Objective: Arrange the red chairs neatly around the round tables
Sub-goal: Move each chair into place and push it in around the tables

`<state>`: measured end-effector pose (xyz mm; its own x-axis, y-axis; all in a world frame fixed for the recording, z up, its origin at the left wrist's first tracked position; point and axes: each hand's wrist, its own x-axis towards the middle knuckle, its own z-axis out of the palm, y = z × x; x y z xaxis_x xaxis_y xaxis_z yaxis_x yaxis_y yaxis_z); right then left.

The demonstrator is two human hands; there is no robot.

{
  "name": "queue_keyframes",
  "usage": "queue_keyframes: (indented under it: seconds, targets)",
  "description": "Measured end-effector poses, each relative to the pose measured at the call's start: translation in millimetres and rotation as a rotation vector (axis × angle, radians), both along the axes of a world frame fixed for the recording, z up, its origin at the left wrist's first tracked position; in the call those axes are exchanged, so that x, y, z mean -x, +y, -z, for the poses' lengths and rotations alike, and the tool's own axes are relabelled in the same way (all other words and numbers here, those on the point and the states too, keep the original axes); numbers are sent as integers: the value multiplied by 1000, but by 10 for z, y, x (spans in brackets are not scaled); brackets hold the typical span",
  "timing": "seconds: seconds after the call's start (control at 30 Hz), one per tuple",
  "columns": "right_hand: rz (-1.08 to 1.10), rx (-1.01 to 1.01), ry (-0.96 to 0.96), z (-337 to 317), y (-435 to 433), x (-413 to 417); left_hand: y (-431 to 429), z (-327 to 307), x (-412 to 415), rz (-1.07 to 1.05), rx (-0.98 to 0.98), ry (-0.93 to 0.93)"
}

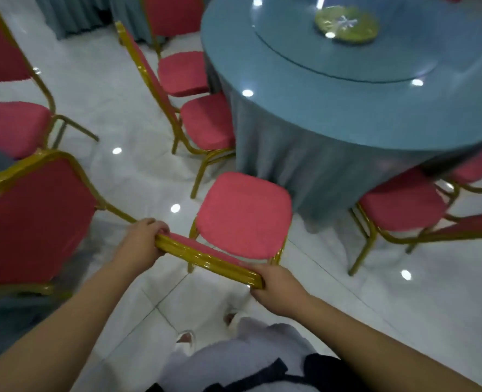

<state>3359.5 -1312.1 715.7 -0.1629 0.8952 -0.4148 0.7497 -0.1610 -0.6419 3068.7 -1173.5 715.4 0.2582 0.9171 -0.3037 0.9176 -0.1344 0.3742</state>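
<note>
Gripping the gold top rail of a red-cushioned, gold-framed metal chair point(244, 216), the left hand point(145, 239) curls its fingers over the rail's left end. The right hand point(276, 288) wraps round the right end. The seat faces the round table draped in blue-grey cloth point(276, 154), its front edge just beside the hanging cloth; contact cannot be told. A second red chair point(206, 123) stands to the left, seat against the cloth. A third red chair point(401, 205) stands to the right, partly under the rim. A circular glass turntable point(347, 63) lies on the tabletop. A further red chair back point(33, 216) stands at near left on the glossy white tiled floor point(138, 171).
</note>
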Motion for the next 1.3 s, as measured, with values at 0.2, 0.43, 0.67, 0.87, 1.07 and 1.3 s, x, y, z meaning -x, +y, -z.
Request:
queue_keyframes:
  seconds: [0.2,0.43,0.67,0.87,1.07,1.3]
  targets:
    - [308,33,-144,-137,-173,186,165,38,-97,197,-132,59]
    - [551,-10,-221,-76,-204,203,314,13,-309,323,-176,93]
    - [569,-63,-227,0,150,-42,752,59,-592,374,-153,76]
    - [627,-93,-233,-8,404,-651,1042,99,-1243,423,-172,59]
    - [694,-29,-255,-47,477,-1347,1150,110,-1982,494,-161,35]
    - [664,-65,-258,-40,609,-1883,1279,137,-2430,535,-152,61]
